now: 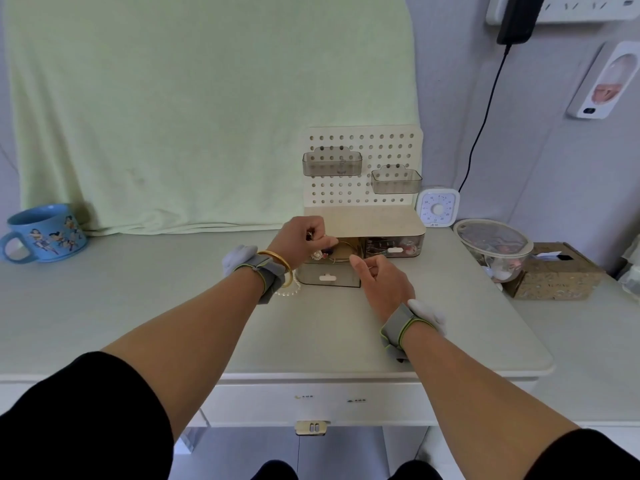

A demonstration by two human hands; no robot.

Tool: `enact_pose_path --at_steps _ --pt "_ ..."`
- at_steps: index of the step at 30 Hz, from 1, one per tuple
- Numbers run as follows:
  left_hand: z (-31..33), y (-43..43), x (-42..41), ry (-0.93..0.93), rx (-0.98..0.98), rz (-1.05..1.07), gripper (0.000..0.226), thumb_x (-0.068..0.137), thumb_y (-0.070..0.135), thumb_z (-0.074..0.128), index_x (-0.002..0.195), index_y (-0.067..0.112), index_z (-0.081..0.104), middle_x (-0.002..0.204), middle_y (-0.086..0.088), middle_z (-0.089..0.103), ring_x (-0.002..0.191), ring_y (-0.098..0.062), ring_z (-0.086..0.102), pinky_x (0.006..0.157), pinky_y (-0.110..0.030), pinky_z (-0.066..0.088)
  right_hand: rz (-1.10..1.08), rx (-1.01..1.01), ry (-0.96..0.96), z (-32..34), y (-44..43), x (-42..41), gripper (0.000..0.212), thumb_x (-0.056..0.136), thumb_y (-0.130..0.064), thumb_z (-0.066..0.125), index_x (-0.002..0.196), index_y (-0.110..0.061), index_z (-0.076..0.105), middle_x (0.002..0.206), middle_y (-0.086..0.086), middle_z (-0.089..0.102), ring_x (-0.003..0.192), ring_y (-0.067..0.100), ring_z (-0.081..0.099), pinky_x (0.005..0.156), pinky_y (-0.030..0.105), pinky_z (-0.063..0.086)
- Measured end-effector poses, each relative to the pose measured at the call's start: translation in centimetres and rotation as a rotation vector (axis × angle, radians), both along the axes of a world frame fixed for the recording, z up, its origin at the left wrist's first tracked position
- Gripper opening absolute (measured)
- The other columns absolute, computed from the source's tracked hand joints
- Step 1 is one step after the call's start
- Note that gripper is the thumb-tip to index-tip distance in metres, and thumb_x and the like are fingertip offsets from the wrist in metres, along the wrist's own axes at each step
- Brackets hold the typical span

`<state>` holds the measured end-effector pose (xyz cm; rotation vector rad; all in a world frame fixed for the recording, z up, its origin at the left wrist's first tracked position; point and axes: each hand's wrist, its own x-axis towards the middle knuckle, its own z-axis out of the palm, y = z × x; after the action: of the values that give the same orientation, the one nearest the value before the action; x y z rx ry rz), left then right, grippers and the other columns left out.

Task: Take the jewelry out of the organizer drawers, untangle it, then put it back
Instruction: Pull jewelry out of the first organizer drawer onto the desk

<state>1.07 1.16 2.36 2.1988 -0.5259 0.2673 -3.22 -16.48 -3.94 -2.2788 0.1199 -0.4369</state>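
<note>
fingers (325,241) on thin gold hoop (341,260)

Smoky translucent glossy plastic drawer (328,278); matt cream perforated pegboard (362,168); glossy blue ceramic mug (46,233), far left; soft pale-green cloth backdrop (207,109); smooth matt table (138,306).

left hand (304,241) and right hand (382,284) pinch jewelry (337,253) above drawer (329,279).
</note>
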Motion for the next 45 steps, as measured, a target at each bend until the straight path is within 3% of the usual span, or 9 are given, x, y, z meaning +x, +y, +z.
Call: enact_pose_path --at_steps 10,16,20,25,29,32,35,39,45 --pt "0.2 4.5 -1.2 -0.023 0.057 0.534 0.038 0.082 0.018 0.066 0.055 0.021 0.039 0.055 0.005 0.046 0.062 -0.018 0.048 0.063 -0.025 0.04 0.018 -0.057 0.004 0.0 0.1 -0.4 0.051 0.079 -0.058 0.065 0.113 -0.021 0.061 0.081 -0.011 0.065 0.085 0.014 0.063 0.078 0.031 0.05" --pt "-1.5 5.4 -2.1 0.276 0.367 0.481 0.017 0.082 0.025 0.07 0.09 0.014 0.06 0.095 -0.007 0.066 0.094 -0.025 0.063 0.082 -0.033 0.049 0.025 -0.057 -0.016 -0.1 0.2 -0.4 0.051 0.079 -0.058 0.065 0.113 -0.02 0.061 0.079 -0.011 0.063 0.084 0.015 0.063 0.077 0.031 0.05" --pt "-1.0 4.8 -1.7 0.135 0.399 0.558 0.018 0.085 0.011 0.054 0.099 0.019 0.064 0.109 -0.006 0.066 0.103 -0.027 0.06 0.089 -0.037 0.05 0.027 -0.052 -0.009 -0.2 0.0 -0.2 0.052 0.079 -0.059 0.065 0.113 -0.02 0.06 0.078 -0.011 0.065 0.083 0.014 0.063 0.078 0.033 0.051" --pt "0.5 1.0 -2.1 -0.156 0.291 0.249 0.014 0.093 0.022 0.052 0.099 0.017 0.064 0.098 0.0 0.066 0.09 -0.018 0.062 0.083 -0.036 0.053 0.027 -0.052 -0.019 -0.3 0.1 -0.2 0.05 0.078 -0.059 0.065 0.111 -0.022 0.061 0.076 -0.013 0.064 0.081 0.013 0.063 0.077 0.034 0.053" --pt "0.4 -2.2 -2.1 0.03 0.826 -0.011 0.049 0.097 0.049 0.038 0.103 0.008 0.064 0.105 -0.009 0.061 0.091 -0.022 0.057 0.078 -0.031 0.044 0.029 -0.06 -0.029 -0.5 -0.1 -0.1 0.051 0.077 -0.061 0.065 0.11 -0.023 0.061 0.074 -0.014 0.061 0.079 0.013 0.062 0.075 0.033 0.052" --pt "0.1 -2.9 -1.8 0.106 0.972 -0.028 0.063 0.096 0.055 0.034 0.107 0.001 0.064 0.105 -0.013 0.058 0.088 -0.022 0.051 0.073 -0.028 0.036 0.039 -0.07 -0.025 -0.4 -0.1 0.0 0.052 0.077 -0.061 0.065 0.112 -0.023 0.061 0.075 -0.015 0.061 0.079 0.012 0.062 0.076 0.034 0.054" --pt "0.5 -3.1 -1.6 0.154 0.987 -0.043 0.055 0.096 0.048 0.044 0.107 -0.002 0.065 0.092 -0.012 0.057 0.082 -0.024 0.052 0.07 -0.029 0.036 0.03 -0.065 -0.021 -0.5 -0.1 0.1 0.05 0.077 -0.06 0.066 0.111 -0.023 0.061 0.075 -0.014 0.062 0.081 0.013 0.062 0.077 0.035 0.054" --pt "0.6 -2.8 -1.3 0.151 0.965 -0.068 0.029 0.09 0.028 0.062 0.108 0.005 0.066 0.108 -0.011 0.067 0.1 -0.028 0.061 0.073 -0.026 0.037 0.03 -0.055 -0.021 -0.6 -0.1 0.1 0.05 0.075 -0.063 0.065 0.109 -0.025 0.061 0.074 -0.013 0.062 0.081 0.013 0.062 0.077 0.036 0.054" --pt "0.4 -1.7 -1.0 0.145 0.527 -0.044 0.011 0.076 0.019 0.077 0.086 0.016 0.074 0.083 0.003 0.069 0.077 -0.009 0.061 0.073 -0.019 0.046 0.022 -0.051 -0.024 -0.5 -0.1 0.1 0.05 0.076 -0.063 0.065 0.106 -0.024 0.061 0.075 -0.012 0.064 0.081 0.014 0.063 0.075 0.033 0.053"
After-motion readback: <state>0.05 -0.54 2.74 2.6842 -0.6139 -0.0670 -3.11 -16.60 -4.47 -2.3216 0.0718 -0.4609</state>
